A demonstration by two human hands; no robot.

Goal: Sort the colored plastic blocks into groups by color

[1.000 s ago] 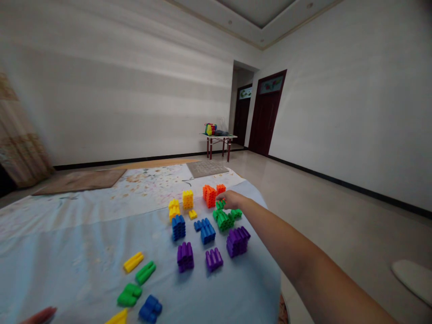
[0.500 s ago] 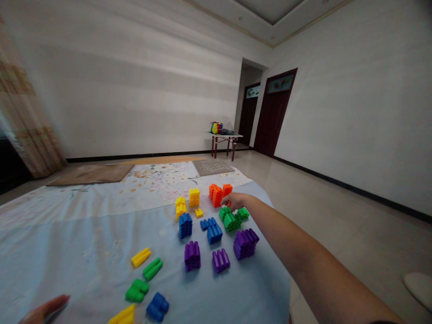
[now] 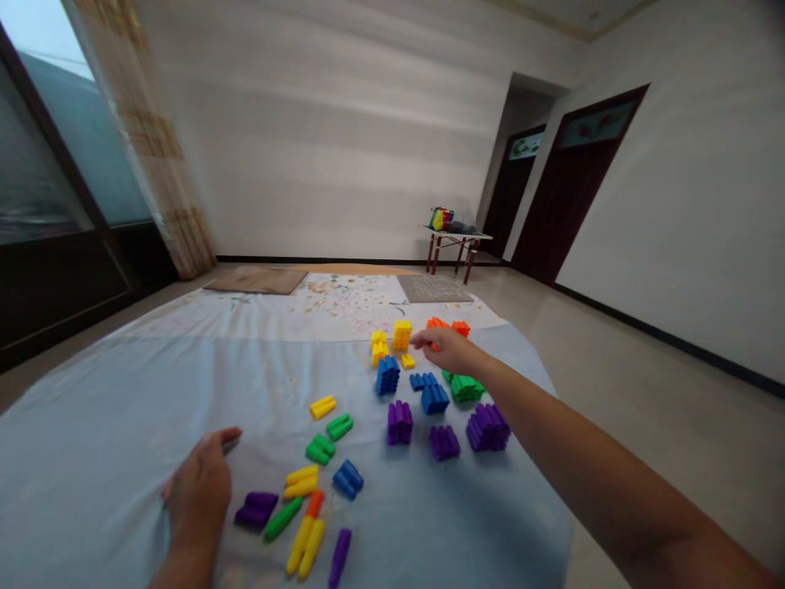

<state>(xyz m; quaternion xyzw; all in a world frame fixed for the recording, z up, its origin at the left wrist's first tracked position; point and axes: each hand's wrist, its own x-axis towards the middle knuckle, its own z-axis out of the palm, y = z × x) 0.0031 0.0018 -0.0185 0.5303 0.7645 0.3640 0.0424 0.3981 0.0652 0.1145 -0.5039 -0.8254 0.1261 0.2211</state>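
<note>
Colored plastic pieces lie on a light blue cloth. My right hand [image 3: 450, 349] reaches over the far stacks, just right of the yellow stack [image 3: 402, 335] and in front of the orange stacks [image 3: 460, 328]; its fingers are bent and whatever they hold, if anything, is hidden. Nearer are blue stacks [image 3: 388, 375], a green stack [image 3: 467, 388] and purple stacks [image 3: 488, 428]. My left hand [image 3: 201, 483] rests on the cloth, fingers apart and empty, left of a purple piece [image 3: 256, 510], a green piece [image 3: 283, 519] and yellow pieces [image 3: 301, 483].
The cloth-covered surface [image 3: 110, 393] bears a brown mat [image 3: 257, 280] and a grey mat [image 3: 434, 288] at its far side. Beyond stands a small table [image 3: 484, 236] with a colorful bag [image 3: 441, 218]. A curtain [image 3: 153, 139] hangs at the left.
The view has turned left, showing more of my left hand and the near pieces. My right hand has moved left from the orange and green stacks toward the yellow ones.
</note>
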